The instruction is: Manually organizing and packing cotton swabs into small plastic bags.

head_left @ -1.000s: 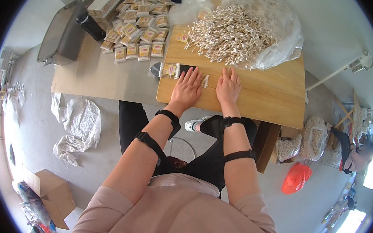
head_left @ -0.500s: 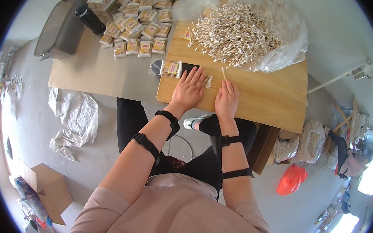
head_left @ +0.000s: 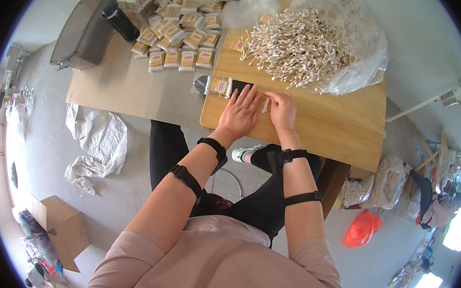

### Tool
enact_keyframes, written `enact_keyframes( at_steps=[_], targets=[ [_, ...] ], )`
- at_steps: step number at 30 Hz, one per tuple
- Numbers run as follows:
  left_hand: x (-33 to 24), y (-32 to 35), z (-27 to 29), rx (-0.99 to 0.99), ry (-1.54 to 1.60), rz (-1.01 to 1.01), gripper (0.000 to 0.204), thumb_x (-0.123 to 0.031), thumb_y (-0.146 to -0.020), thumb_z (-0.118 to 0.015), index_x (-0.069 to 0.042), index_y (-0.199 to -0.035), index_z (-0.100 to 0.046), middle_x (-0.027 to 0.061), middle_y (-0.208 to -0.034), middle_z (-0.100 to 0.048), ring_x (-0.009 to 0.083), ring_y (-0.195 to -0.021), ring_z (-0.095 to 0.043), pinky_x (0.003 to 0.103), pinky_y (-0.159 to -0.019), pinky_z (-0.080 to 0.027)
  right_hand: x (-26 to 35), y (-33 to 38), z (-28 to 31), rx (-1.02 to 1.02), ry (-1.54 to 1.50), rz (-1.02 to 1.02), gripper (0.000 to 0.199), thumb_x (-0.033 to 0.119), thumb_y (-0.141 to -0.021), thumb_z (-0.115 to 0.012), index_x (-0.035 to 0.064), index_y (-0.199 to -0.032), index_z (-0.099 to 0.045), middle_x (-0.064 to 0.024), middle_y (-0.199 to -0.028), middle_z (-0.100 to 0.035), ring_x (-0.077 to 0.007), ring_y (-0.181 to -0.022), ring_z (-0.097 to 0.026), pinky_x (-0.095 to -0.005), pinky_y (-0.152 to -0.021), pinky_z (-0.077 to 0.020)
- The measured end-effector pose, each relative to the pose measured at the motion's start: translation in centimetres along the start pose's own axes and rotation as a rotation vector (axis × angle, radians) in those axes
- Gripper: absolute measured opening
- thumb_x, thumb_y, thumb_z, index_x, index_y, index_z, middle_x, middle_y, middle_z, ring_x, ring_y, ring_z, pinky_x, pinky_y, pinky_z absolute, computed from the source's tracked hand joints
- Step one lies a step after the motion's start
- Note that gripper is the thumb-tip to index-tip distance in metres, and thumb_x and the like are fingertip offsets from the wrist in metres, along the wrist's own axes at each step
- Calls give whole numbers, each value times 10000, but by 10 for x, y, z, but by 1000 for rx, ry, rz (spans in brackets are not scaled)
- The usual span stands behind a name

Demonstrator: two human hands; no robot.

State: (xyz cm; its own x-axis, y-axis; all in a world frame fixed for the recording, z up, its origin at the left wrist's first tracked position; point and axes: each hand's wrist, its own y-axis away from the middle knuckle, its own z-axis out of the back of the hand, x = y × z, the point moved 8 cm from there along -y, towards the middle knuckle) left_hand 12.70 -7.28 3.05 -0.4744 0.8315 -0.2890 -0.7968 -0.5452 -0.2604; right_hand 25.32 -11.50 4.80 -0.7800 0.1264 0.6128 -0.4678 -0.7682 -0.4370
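My left hand [head_left: 239, 111] lies flat, fingers stretched and slightly apart, over a black strip [head_left: 239, 86] and part of a row of cotton swabs [head_left: 264, 103]. Its palm and fingers hide most of that row. At the row's right end my right hand [head_left: 283, 111] is closed in a pinch, its fingertips at a cotton swab that is mostly hidden by them. Left of the black strip sits a filled packet of swabs [head_left: 219, 86] with a yellow and white label, its clear wrapper ending in a dark grey piece [head_left: 200, 84].
A large heap of loose cotton swabs [head_left: 301, 47] spills from a clear plastic bag [head_left: 372, 68] at the back of the wooden board [head_left: 339, 119]. Many filled packets [head_left: 187, 59] are piled at the back left, beside a black bottle [head_left: 120, 23] and a grey bin [head_left: 83, 32].
My right hand has come left and a little up to the row's end, bringing down the single swab it held upright. My left hand stays on the row. The whole view has shifted slightly.
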Motion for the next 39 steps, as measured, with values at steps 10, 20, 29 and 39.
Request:
enact_keyframes(
  at_steps=[10,20,29,39],
  targets=[
    [2,-1,-4,34,22,10,522,-316,-958,-417,-76,-1422,-424,105,-1535,-320,268,-1432,-269,462,-1177,-182,22,29,-4,53,189,10,418,114,-896,-547,-6,-1295,-513,-211,-1288,-560,-346,-1174,-533,-443,-985,-437],
    [5,-1,-9,55,28,16,519,-327,-979,-377,-63,-1424,-411,120,-1519,-327,272,-1432,-256,455,-1177,-179,24,43,-28,318,437,-49,527,317,-997,-364,30,-1438,-391,-143,-1504,-371,-288,-1419,-300,-473,-1168,-184],
    [5,2,-9,91,-50,-35,544,-333,-982,-367,-57,-1451,-373,116,-1559,-264,262,-1453,-217,435,-1181,-165,20,45,-30,363,440,-62,511,309,-1017,-322,39,-1446,-383,-125,-1523,-344,-277,-1435,-265,-472,-1175,-161],
    [4,-1,-8,147,-12,-8,567,-404,-1013,-275,-62,-1456,-369,127,-1566,-247,260,-1462,-191,444,-1181,-144,21,49,-33,398,472,-3,554,311,-992,-348,40,-1474,-328,-131,-1544,-303,-280,-1448,-235,-470,-1185,-126]
  ],
)
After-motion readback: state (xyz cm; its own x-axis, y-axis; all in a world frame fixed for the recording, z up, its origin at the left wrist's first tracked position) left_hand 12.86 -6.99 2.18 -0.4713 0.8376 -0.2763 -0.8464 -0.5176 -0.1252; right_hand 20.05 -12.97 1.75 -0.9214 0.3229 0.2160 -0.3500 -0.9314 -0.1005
